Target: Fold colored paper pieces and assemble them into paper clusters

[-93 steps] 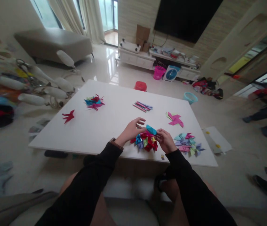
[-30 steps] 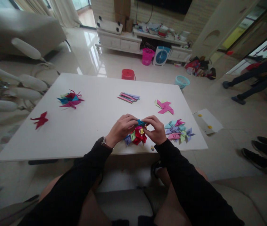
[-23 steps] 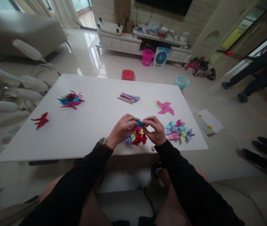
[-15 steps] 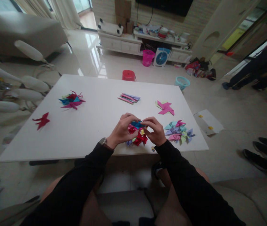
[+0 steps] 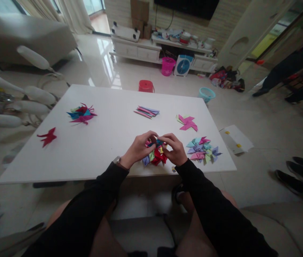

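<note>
Between my fingertips is a blue piece of folded paper, partly covered by the fingers. My left hand pinches its left side, and my right hand grips the right side. Just beneath both hands, a pile of red, yellow, green and purple folded paper pieces lies near the front edge of the white table. To the right is a group of pastel folded paper pieces. Behind it lies a pink and green paper pinwheel.
Folded paper strips lie at the table's back middle. On the left are a heap of paper cranes and a red paper crane. Beyond the table stand a red stool and a blue basket. A person's legs show at right.
My fingers have shifted around the blue folded paper, which is now tilted and shows less of its face. At the far right, the person's legs have moved.
</note>
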